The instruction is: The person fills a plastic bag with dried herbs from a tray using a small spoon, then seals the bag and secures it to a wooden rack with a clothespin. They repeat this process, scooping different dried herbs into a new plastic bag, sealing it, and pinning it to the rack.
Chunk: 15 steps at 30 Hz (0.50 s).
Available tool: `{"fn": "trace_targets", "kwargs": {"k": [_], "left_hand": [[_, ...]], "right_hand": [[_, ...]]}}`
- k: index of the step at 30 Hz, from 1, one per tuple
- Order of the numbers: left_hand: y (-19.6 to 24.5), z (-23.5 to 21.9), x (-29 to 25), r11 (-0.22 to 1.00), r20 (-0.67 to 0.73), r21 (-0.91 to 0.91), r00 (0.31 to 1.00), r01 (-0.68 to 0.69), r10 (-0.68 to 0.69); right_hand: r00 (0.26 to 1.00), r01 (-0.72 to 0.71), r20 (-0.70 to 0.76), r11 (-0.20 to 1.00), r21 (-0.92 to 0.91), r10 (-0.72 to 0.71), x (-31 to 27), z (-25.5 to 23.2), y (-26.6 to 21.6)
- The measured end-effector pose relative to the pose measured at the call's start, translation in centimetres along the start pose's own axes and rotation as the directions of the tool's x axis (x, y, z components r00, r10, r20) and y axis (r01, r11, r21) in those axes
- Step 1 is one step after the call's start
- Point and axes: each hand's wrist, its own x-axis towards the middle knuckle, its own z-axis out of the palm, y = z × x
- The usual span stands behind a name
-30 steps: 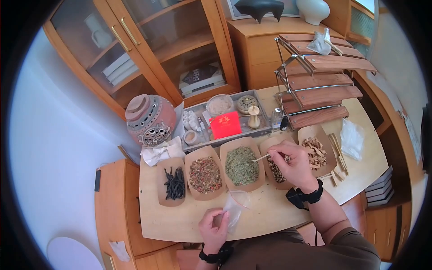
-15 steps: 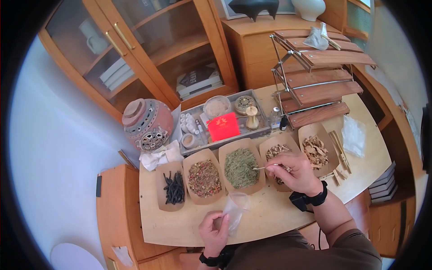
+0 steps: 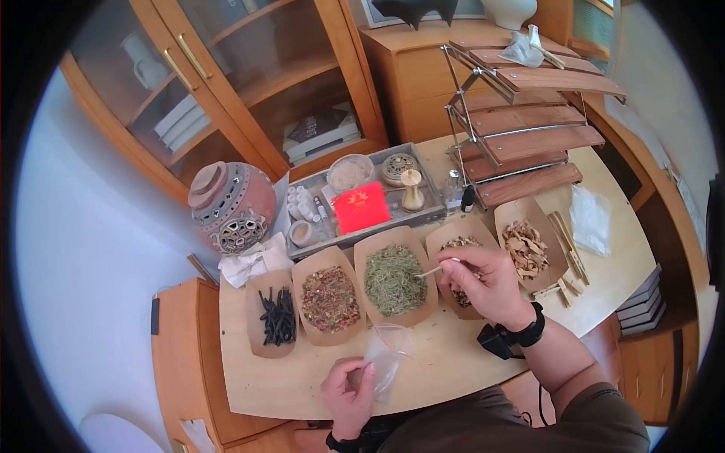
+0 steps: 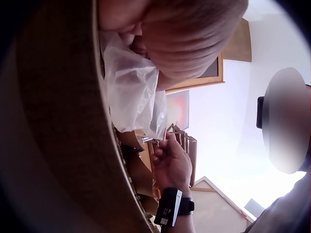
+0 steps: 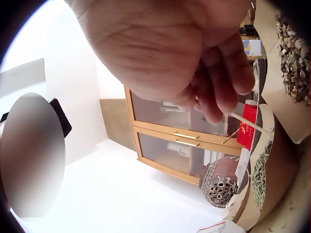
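Note:
My right hand pinches a thin pale stick between thumb and fingers. The stick's tip is at the right side of the dried green herbs in a brown paper tray. Beneath that hand, partly hidden by it, is a tray of small chopped brown pieces. My left hand grips a clear plastic zip bag by its side near the front table edge. The bag's top, with a red line, points toward the herb tray. In the left wrist view the bag hangs from the fingers.
Left of the herbs are trays of reddish mixed bits and black pods; wood chips lie at right. Behind stand a grey tray with a red packet, a clay jar and a slatted wooden rack.
The head view has shifted, so the table sits slightly further left. My right hand has drawn a little nearer to me, keeping the stick's tip by the herbs. My left hand keeps hold of the bag.

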Motion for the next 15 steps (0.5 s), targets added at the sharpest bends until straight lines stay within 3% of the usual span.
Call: {"fn": "trace_targets", "kwargs": {"k": [2,9,12,14,15], "left_hand": [[0.3,0.1,0.0,1.000,0.000,0.005,1.000,-0.011,0.011],[0.2,0.1,0.0,0.999,0.040,0.035,0.999,0.000,-0.001],[0.3,0.2,0.1,0.999,0.016,0.036,0.999,-0.038,0.037],[0.5,0.1,-0.1,0.995,0.053,0.086,0.998,-0.044,0.039],[0.4,0.1,-0.1,0.995,0.054,0.086,0.998,-0.046,0.042]], "right_hand": [[0.987,0.097,-0.116,0.987,-0.130,-0.112,0.2,-0.2,1.1],[0.972,0.128,-0.182,0.985,-0.111,-0.147,0.5,-0.4,1.1],[0.982,0.134,-0.116,0.983,-0.123,-0.149,0.3,-0.4,0.5],[0.973,0.226,0.015,0.944,-0.242,-0.229,0.3,-0.5,-0.3],[0.973,0.228,0.013,0.943,-0.242,-0.231,0.3,-0.6,-0.5]]}}
